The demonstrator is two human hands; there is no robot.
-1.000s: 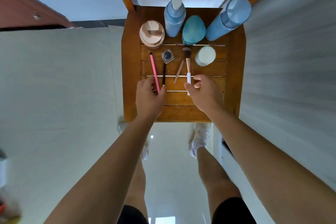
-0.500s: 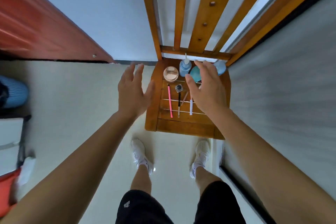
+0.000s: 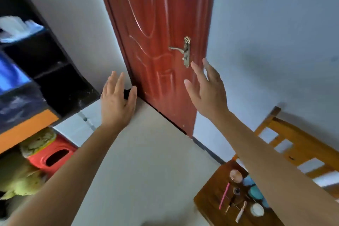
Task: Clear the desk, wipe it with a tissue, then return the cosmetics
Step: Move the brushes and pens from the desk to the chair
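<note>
Both hands: left hand (image 3: 117, 101) and right hand (image 3: 208, 91) now raised, spread wide, empty.
View: swung from chair seat (image 3: 207, 200) to red door (image 3: 161, 42).
Cosmetics (image 3: 238, 196): lower right, untouched; clearing unstarted.

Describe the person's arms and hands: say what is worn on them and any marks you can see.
Both arms are bare right down to the frame's lower edge, so no sleeve shows. The left hand and right hand wear no gloves. No ring, watch, bracelet or band is visible on the fingers or wrists, and no tattoos or other markings show. The picture is somewhat blurred, so small details could be missed.
</note>
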